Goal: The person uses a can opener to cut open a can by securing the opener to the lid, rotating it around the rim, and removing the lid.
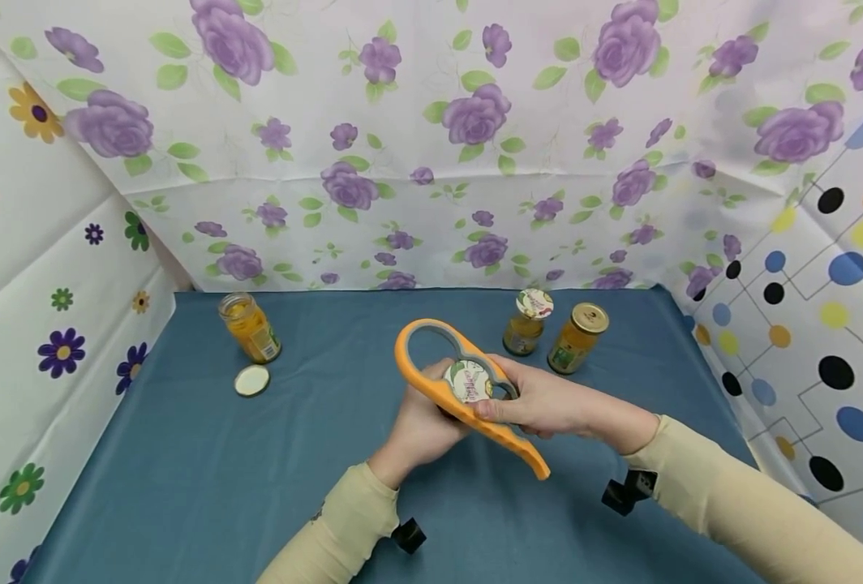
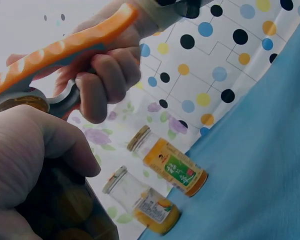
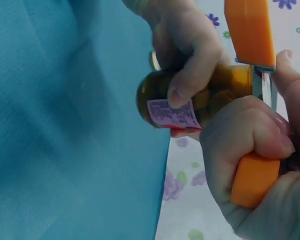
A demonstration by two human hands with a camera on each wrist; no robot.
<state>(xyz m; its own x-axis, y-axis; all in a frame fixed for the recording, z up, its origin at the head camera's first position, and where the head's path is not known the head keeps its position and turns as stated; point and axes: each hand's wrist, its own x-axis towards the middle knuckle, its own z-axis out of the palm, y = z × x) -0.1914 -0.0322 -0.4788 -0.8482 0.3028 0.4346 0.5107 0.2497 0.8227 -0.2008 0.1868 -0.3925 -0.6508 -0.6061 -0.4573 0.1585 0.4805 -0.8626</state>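
My left hand [image 1: 422,426] grips a glass jar [image 3: 151,97] round its body, and the jar is held tilted above the table. Round yellowish pieces and a pinkish label show in the right wrist view. The jar's patterned white lid [image 1: 468,381] lies within the grey inner edge of an orange and grey jar opener [image 1: 521,448]. My right hand [image 1: 551,399] holds the opener by its handles, fingers curled, with the thumb on the orange one in the head view. The opener's large loop extends past the lid to the upper left.
At the back right stand a jar with a patterned lid [image 1: 522,331] and a jar with a gold lid [image 1: 572,345]. An open jar [image 1: 255,331] of yellow contents stands at the left, with a loose lid [image 1: 252,380] before it. Blue cloth [image 1: 205,487] covers the table; patterned sheets surround it.
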